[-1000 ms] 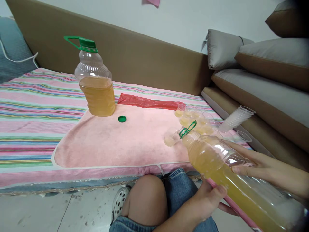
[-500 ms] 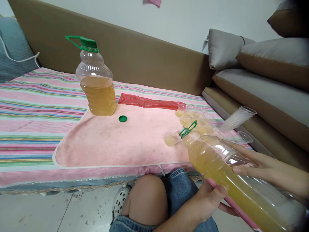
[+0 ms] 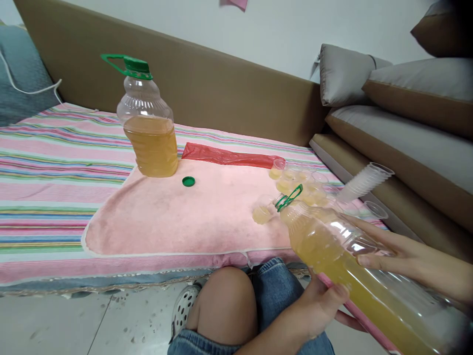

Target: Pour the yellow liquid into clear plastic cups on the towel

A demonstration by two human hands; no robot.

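Note:
A large clear bottle (image 3: 325, 241) of yellow liquid lies tilted, its uncapped neck with a green ring handle (image 3: 291, 198) pointing left. My left hand (image 3: 321, 305) grips it from below, thumb against the side. Over its upper side my right hand (image 3: 391, 249) is wrapped, fingers partly hidden behind the bottle. The mouth is at a small clear plastic cup (image 3: 261, 214) with yellow liquid in it, on the pink cloth (image 3: 207, 222). Behind the bottle stand several similar cups (image 3: 284, 185) with yellow liquid, some partly hidden.
A second bottle (image 3: 151, 148) with a green handled cap stands upright at the left. Near it lies a green cap (image 3: 188, 181). A red plastic bag (image 3: 229, 155) lies behind. To the right are a leaning cup stack (image 3: 365, 181) and piled cushions (image 3: 406, 133).
Hands and bottle hold almost the same position. The liquid in the cup at the bottle's mouth looks about the same; the view has shifted very slightly.

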